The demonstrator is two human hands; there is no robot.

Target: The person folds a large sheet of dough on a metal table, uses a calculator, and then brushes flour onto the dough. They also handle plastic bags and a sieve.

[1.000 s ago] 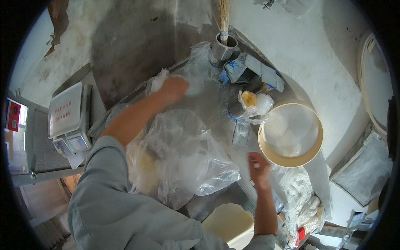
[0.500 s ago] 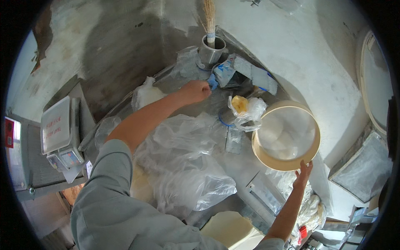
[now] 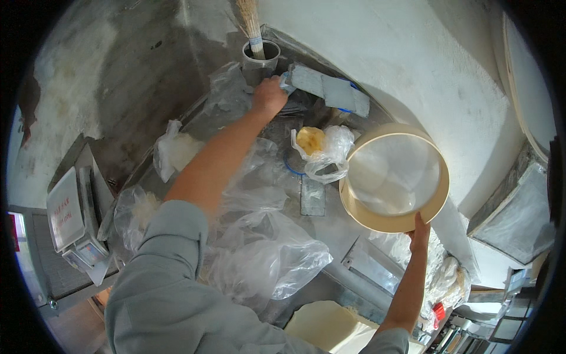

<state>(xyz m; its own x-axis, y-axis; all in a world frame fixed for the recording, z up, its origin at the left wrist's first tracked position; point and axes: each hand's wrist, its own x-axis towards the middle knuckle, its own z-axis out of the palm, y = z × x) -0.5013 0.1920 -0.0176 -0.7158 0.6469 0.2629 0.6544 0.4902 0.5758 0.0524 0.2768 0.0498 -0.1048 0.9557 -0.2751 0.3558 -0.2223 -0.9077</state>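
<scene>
My right hand (image 3: 419, 229) grips the near rim of a large round sieve (image 3: 435, 213) with a pale wooden hoop and fine mesh. Its thumb lies over the hoop and its fingers are underneath. At the back of the table my left hand (image 3: 270, 98) is closed on the edge of a crumpled blue-and-white plastic wrapper (image 3: 286, 81), mostly hidden behind the hand. Just behind it stands a metal cup (image 3: 259, 69) holding a straw whisk brush (image 3: 250, 26). A clear bag (image 3: 337, 144) with a yellow round piece (image 3: 310, 140) sits left of the sieve.
Clear plastic sheeting (image 3: 268, 248) covers the middle of the table, with a pale dough-like block (image 3: 323, 324) at the near edge. A scale (image 3: 75, 212) stands at left. Grey flat pieces (image 3: 330, 91) lie along the back wall; a metal-bladed tool (image 3: 371, 265) lies near my right forearm.
My left hand has moved back toward the cup, and the blue-and-white wrapper has shifted from the grey pieces. My right hand has closed on the sieve's rim. The whole view has shifted.
</scene>
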